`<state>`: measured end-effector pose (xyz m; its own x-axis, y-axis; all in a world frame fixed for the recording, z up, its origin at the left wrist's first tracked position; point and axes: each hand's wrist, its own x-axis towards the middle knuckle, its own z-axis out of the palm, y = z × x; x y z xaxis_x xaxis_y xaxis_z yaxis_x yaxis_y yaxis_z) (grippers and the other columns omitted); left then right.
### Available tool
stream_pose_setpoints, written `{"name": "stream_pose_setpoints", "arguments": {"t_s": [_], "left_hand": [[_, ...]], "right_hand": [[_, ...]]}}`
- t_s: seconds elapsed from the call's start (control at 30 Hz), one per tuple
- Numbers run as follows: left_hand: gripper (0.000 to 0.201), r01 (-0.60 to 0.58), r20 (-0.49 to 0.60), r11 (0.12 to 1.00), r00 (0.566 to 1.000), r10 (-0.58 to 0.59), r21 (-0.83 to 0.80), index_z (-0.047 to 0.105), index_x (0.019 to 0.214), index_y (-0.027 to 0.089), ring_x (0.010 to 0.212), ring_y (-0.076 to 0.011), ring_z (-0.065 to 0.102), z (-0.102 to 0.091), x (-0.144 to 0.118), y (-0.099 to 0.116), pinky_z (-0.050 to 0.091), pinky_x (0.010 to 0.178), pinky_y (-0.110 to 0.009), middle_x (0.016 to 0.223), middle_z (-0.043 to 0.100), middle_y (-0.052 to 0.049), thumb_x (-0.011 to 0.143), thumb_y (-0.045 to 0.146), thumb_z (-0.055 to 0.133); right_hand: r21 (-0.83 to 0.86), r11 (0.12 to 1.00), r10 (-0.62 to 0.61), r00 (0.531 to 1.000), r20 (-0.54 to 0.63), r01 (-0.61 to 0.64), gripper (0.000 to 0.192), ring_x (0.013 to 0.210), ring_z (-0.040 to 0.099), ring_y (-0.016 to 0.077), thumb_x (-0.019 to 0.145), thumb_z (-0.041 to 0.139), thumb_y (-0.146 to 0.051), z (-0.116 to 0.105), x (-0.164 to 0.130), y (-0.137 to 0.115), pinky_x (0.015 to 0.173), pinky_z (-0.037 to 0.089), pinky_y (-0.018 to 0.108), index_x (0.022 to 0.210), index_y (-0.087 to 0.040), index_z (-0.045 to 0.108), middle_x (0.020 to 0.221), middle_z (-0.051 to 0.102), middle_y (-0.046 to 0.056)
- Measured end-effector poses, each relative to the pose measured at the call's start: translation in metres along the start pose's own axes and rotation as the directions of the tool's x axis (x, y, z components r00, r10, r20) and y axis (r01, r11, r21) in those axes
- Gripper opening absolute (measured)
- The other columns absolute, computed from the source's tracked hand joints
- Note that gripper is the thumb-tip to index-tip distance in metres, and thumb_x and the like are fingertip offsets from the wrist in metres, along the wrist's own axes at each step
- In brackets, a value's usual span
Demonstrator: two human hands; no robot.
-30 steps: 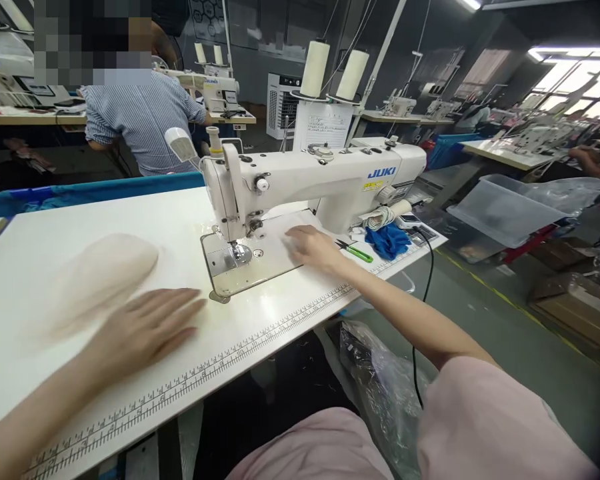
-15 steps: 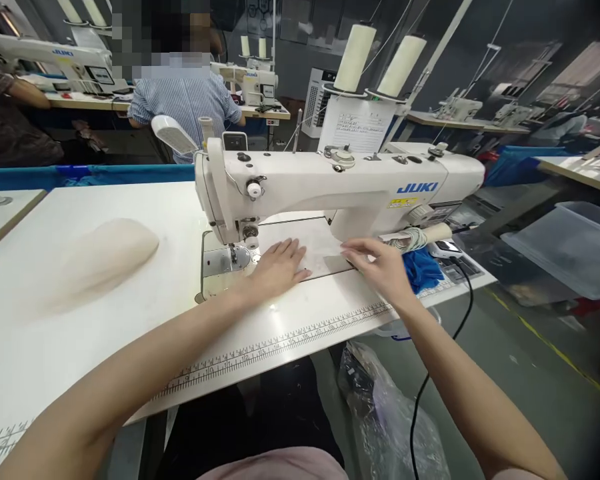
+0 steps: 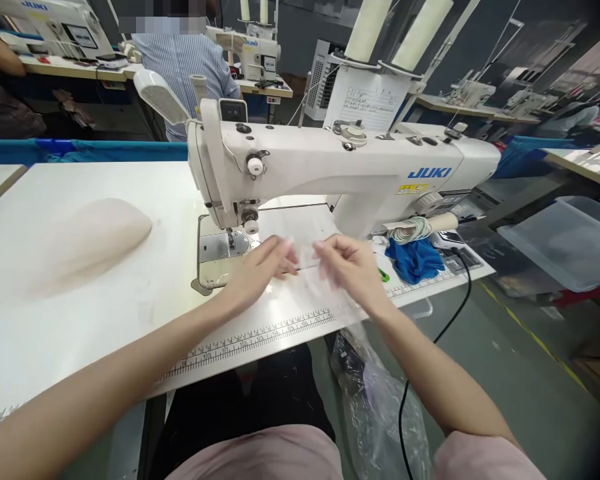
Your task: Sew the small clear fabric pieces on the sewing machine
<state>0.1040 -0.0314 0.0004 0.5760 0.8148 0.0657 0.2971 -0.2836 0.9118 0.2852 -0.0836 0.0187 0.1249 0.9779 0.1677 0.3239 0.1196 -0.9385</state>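
Observation:
My right hand [image 3: 350,270] is closed in a pinch on a thin, sheer white piece of fabric [image 3: 347,310], which blurs over the table's front ruler. Opposite it, my left hand [image 3: 257,270] has its fingers drawn together at the fabric's other side; the fingertips are smeared by motion. Both hands are over the table just right of the needle area of a white sewing machine [image 3: 350,157]. The presser foot [image 3: 231,240] stands over the metal needle plate [image 3: 213,247], left of my left hand. On the table's left lies a beige, pointed cup-shaped piece [image 3: 105,230].
Right of my right hand lie a crumpled blue cloth [image 3: 415,260], a small green tool [image 3: 384,275] and a coil of pale cord [image 3: 410,229]. A black cable [image 3: 463,313] hangs off the table's right end. Beyond, a person in a striped shirt [image 3: 187,73] sits at another machine.
My left hand has lifted from lying flat on the table and turned sideways, its fingers closing. My right hand has moved left towards it, with the sheer fabric. The view has shifted slightly.

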Motion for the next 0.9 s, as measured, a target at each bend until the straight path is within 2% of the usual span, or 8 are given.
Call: {"name": "stream_pose_setpoints", "arguments": {"t_s": [0.07, 0.23, 0.4, 0.57, 0.6, 0.73, 0.8, 0.9], "left_hand": [[0.042, 0.143, 0.006, 0.976, 0.99, -0.144, -0.166, 0.057, 0.086, 0.02, 0.075, -0.0172, 0.067, -0.011, -0.025, 0.0, 0.058, 0.074, -0.034, 0.08, 0.066, -0.002, 0.094, 0.06, 0.047], [0.046, 0.426, 0.289, 0.717, 0.904, -0.315, -0.551, 0.066, 0.092, 0.018, 0.089, -0.0216, 0.069, -0.032, -0.061, -0.017, 0.06, 0.082, -0.039, 0.096, 0.069, -0.009, 0.094, 0.059, 0.047], [0.032, 0.4, 0.123, 0.763, 0.91, -0.395, -0.508, 0.061, 0.077, 0.017, 0.069, -0.014, 0.063, -0.042, -0.064, -0.026, 0.056, 0.069, -0.029, 0.073, 0.064, -0.001, 0.09, 0.046, 0.061], [0.035, 0.211, -0.02, 0.963, 0.976, -0.217, -0.166, 0.056, 0.072, 0.018, 0.072, -0.0137, 0.061, -0.057, -0.058, -0.027, 0.048, 0.072, -0.028, 0.072, 0.064, 0.0, 0.097, 0.041, 0.048], [0.036, 0.178, -0.021, 0.979, 0.983, -0.181, -0.098, 0.055, 0.071, 0.018, 0.069, -0.0133, 0.059, -0.06, -0.057, -0.028, 0.046, 0.07, -0.028, 0.069, 0.062, 0.001, 0.097, 0.041, 0.046], [0.037, 0.112, -0.043, 0.99, 0.993, -0.109, 0.085, 0.048, 0.069, 0.02, 0.054, -0.0105, 0.046, -0.067, -0.054, -0.028, 0.036, 0.053, -0.025, 0.06, 0.049, 0.005, 0.098, 0.043, 0.043], [0.037, 0.096, -0.061, 0.984, 0.994, -0.087, 0.151, 0.048, 0.069, 0.02, 0.052, -0.0099, 0.042, -0.069, -0.052, -0.029, 0.031, 0.05, -0.024, 0.059, 0.046, 0.005, 0.097, 0.043, 0.044], [0.037, 0.087, -0.045, 0.971, 0.996, -0.079, 0.224, 0.052, 0.069, 0.019, 0.05, -0.0093, 0.039, -0.073, -0.049, -0.029, 0.028, 0.048, -0.024, 0.057, 0.045, 0.005, 0.096, 0.043, 0.046]], "right_hand": [[-0.074, 0.992, -0.1, 0.994, 0.053, 0.104, 0.036, 0.036, 0.046, 0.0068, 0.092, 0.058, -0.051, 0.022, -0.006, 0.004, 0.037, 0.033, 0.021, 0.077, -0.02, 0.065, 0.056, 0.064, -0.003], [-0.477, 0.774, -0.299, 0.904, 0.307, 0.417, 0.031, 0.063, 0.062, 0.0106, 0.1, 0.047, -0.036, 0.072, -0.021, 0.001, 0.055, 0.038, 0.023, 0.086, -0.019, 0.069, 0.078, 0.073, 0.001], [-0.523, 0.728, -0.133, 0.841, 0.525, 0.442, 0.025, 0.08, 0.068, 0.0178, 0.099, 0.05, -0.037, 0.081, -0.031, -0.021, 0.059, 0.04, 0.028, 0.105, -0.023, 0.069, 0.1, 0.075, 0.003], [-0.174, 0.952, 0.005, 0.555, 0.832, 0.253, 0.019, 0.076, 0.071, 0.0137, 0.094, 0.06, -0.037, 0.065, -0.035, -0.037, 0.066, 0.051, 0.024, 0.107, -0.028, 0.071, 0.09, 0.076, -0.003], [-0.136, 0.973, 0.008, 0.56, 0.829, 0.187, 0.015, 0.068, 0.069, 0.012, 0.093, 0.062, -0.035, 0.063, -0.033, -0.037, 0.062, 0.051, 0.023, 0.1, -0.028, 0.073, 0.082, 0.075, -0.004], [-0.142, 0.981, -0.07, 0.927, 0.368, 0.131, 0.025, 0.062, 0.065, 0.0105, 0.079, 0.077, -0.033, 0.065, -0.007, -0.024, 0.053, 0.051, 0.023, 0.101, -0.024, 0.068, 0.104, 0.073, 0.002], [-0.096, 0.995, 0.032, 0.908, 0.417, 0.009, 0.051, 0.052, 0.059, 0.0068, 0.075, 0.08, -0.036, 0.07, 0.013, -0.014, 0.045, 0.049, 0.023, 0.12, -0.026, 0.06, 0.121, 0.067, 0.005], [0.056, 0.967, 0.139, 0.702, 0.699, -0.247, 0.032, 0.043, 0.054, 0.0041, 0.081, 0.072, -0.034, 0.075, 0.045, 0.0, 0.04, 0.046, 0.021, 0.109, -0.022, 0.063, 0.102, 0.071, 0.002]]}}
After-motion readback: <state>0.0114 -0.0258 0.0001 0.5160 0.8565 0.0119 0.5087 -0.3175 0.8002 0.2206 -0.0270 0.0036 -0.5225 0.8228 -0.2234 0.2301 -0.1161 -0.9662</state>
